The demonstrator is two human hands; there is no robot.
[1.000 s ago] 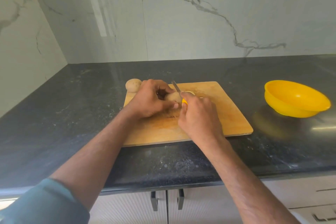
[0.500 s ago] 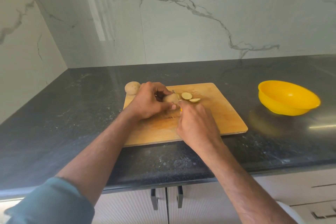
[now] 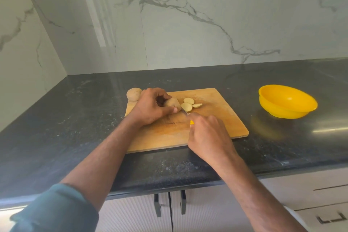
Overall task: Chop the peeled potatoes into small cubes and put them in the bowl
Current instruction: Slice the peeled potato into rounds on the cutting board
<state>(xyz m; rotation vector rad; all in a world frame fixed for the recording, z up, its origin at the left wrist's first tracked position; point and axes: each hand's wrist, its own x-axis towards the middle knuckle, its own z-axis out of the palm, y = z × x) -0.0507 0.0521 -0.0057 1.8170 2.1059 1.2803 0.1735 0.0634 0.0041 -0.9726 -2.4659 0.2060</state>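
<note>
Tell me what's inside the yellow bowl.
The yellow bowl shows only bare yellow inside; no potato is visible. Its near wall hides the part of the bottom closest to the camera. Three slices lie on the cutting board.

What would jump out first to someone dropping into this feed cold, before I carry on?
Likely the two hands at the middle of the wooden cutting board: the left hand grips a potato while the right hand holds a yellow-handled knife at its cut face, three slices lying just beyond. The bright yellow bowl stands out on the dark counter to the right, apart from the board, with nothing visible in it; a whole potato sits at the board's far left corner.
</note>
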